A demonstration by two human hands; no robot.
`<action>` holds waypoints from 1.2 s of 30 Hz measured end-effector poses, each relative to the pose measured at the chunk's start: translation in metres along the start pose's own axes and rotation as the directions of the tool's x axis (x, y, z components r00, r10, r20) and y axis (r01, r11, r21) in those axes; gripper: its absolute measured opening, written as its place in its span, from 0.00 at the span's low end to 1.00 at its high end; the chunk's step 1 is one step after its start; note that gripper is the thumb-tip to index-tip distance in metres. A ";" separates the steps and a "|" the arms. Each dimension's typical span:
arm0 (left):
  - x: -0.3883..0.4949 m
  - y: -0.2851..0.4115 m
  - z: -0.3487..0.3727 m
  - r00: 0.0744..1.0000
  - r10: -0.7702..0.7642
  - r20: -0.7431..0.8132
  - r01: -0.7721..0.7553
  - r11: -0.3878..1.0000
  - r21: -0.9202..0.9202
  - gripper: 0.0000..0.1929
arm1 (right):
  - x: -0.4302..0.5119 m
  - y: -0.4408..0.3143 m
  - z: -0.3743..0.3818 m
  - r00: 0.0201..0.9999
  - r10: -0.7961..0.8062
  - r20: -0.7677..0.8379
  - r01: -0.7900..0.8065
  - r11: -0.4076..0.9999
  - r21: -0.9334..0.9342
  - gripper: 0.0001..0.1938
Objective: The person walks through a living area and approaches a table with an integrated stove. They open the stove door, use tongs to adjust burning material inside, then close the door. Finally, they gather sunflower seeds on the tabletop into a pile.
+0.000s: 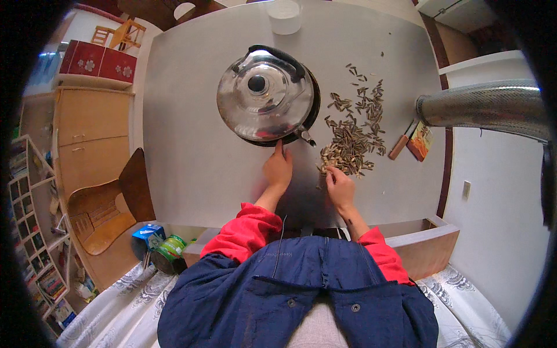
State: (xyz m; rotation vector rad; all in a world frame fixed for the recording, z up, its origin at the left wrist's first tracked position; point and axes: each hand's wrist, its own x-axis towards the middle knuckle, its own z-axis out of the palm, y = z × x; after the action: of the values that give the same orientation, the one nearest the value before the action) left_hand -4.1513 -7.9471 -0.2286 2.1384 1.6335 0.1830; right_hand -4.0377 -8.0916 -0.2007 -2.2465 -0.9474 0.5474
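Observation:
A shiny metal kettle (270,104) with a black handle and lid knob stands on a dark round base on the grey tabletop (187,130). My left hand (278,169) reaches to its near side, the index fingertip at the rim of the base. I see nothing held in that hand. To the right lies a loose heap of striped sunflower seeds (350,139), with paler kernels or shells along its near left edge. My right hand (340,189) has its thumb and index finger together at that edge, touching the heap. Whether a seed is between the fingertips is too small to tell.
A translucent plastic cup (285,19) stands at the far edge. Right of the seeds lie a wooden-handled knife (400,143) and a small printed packet (420,141). A large metal pipe (478,104) juts in from the right. A wooden chair (102,217) is at the left.

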 end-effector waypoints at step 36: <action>0.013 -0.002 0.009 0.993 0.118 -0.028 -0.111 0.975 0.192 0.12 | -0.012 0.000 -0.002 0.995 -0.084 0.057 0.084 0.996 0.014 0.08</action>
State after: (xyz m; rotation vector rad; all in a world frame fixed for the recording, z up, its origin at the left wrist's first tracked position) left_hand -4.1462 -7.9372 -0.2394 2.3888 1.6069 0.1081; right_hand -4.0441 -8.1011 -0.1981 -2.1800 -1.0597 0.5808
